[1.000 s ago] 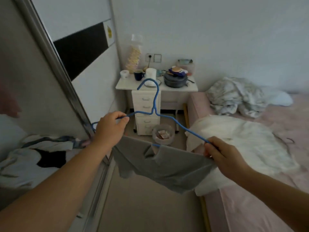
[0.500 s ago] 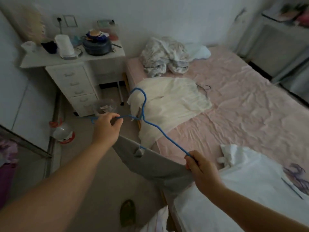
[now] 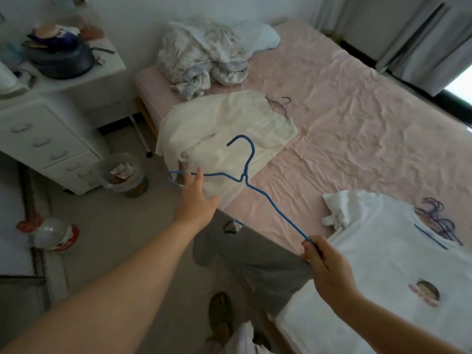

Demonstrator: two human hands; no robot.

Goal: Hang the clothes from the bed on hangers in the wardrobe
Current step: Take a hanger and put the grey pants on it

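A: Head view: where was the blue hanger (image 3: 251,190)?
B: Above the bed (image 3: 357,129) edge, its right end pinched with the grey garment (image 3: 265,264) in the right hand (image 3: 323,261).
A: And the left hand (image 3: 196,200)?
B: Fingers spread straight, touching the hanger's left end, gripping nothing. A white T-shirt (image 3: 383,264) lay on the bed

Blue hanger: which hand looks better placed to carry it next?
Probably the right hand: it pinches the blue hanger end with the grey garment. The left hand is open beside the other end.
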